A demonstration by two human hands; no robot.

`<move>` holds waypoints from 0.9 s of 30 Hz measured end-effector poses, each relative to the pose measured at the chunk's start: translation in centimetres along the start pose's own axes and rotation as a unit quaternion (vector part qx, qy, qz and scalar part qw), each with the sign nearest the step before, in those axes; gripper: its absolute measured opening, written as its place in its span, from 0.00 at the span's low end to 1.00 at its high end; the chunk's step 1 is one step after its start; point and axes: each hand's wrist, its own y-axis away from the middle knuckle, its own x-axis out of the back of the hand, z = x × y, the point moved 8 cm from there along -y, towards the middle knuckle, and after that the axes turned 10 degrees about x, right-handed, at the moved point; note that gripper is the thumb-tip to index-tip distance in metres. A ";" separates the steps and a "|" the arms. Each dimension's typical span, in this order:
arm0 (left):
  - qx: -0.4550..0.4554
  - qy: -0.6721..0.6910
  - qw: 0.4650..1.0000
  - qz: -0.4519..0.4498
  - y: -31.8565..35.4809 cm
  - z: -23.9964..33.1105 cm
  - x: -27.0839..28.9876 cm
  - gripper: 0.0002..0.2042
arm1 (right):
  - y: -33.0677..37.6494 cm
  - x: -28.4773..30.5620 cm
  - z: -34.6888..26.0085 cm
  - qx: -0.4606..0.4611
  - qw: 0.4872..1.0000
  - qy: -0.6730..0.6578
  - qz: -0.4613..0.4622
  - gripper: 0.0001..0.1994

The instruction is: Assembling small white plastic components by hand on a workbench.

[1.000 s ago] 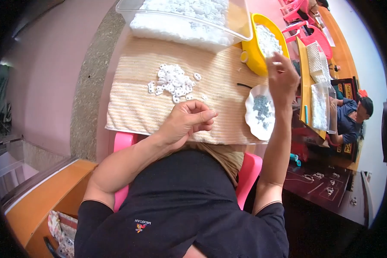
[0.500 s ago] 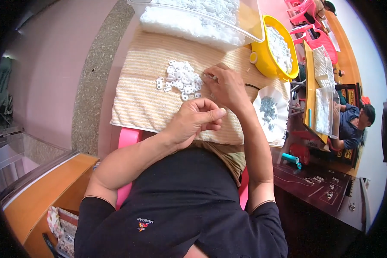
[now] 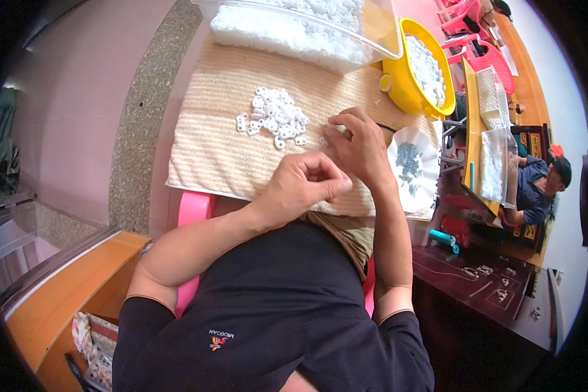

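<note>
My left hand (image 3: 305, 179) is closed in a pinch, thumb against the fingertips, near the towel's front edge; whatever it holds is too small or hidden to make out. Just beyond it to the right, my right hand (image 3: 361, 145) curls its fingers, and a small white plastic piece seems to show between them. A heap of small white plastic pieces with holes (image 3: 277, 114) lies left of my right hand. They rest on a beige striped towel (image 3: 209, 124). On the right, a white scalloped paper dish (image 3: 426, 157) holds many small dark grey parts (image 3: 408, 163).
A clear plastic bin (image 3: 294, 39) full of white pieces stands at the far side. Beside it is a yellow tub (image 3: 395, 68) with more. Farther right, a person in dark clothes (image 3: 539, 189) sits at another table. A teal cylindrical container (image 3: 442, 238) lies on a dark tabletop (image 3: 464, 294).
Both hands have shifted right; the right hand has drawn away from the heap. My left hand stays in its pinch. The view has moved slightly.
</note>
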 end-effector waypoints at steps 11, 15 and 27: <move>-0.011 -0.062 0.997 -0.041 0.6 -0.2 -1.3 0.04 | 1.3 -0.8 -2.7 0.079 0.995 0.041 -0.044 0.08; -0.007 -0.028 0.999 -0.039 0.5 -0.5 -1.2 0.04 | 1.6 -1.3 -2.2 0.080 0.992 0.074 -0.062 0.07; -0.021 0.010 0.999 0.036 -0.1 -0.3 0.7 0.04 | 2.5 -0.2 -2.3 0.119 0.991 0.069 0.008 0.07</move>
